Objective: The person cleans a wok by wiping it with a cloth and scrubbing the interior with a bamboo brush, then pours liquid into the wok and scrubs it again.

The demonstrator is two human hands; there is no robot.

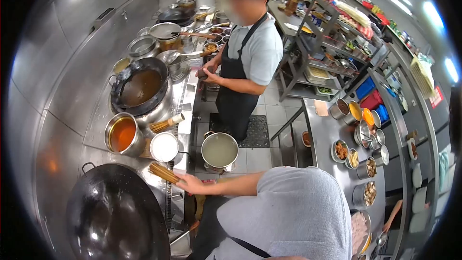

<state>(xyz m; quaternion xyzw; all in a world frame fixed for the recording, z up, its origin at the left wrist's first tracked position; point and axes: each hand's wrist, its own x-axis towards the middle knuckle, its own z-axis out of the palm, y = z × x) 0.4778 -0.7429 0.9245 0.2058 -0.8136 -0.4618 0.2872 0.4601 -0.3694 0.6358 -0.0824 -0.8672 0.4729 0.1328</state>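
My right hand (190,183) grips a bamboo wok brush (163,172), its bristles pointing left over the counter edge beside a large dark wok (113,216). Inside, the wok is shiny and wet-looking. Just above the brush stands a container of white contents (164,147). Left of that is a metal pot of orange-brown liquid (122,134). A second bamboo brush (163,124) lies behind these. My left hand is not visible.
A co-worker in a dark apron (239,67) stands ahead, holding a dark object. Another wok (139,88) holds brown liquid. A pot of cloudy liquid (220,149) stands low beside the counter. Behind me, a steel table (332,132) carries several ingredient containers; shelving (317,48) stands beyond.
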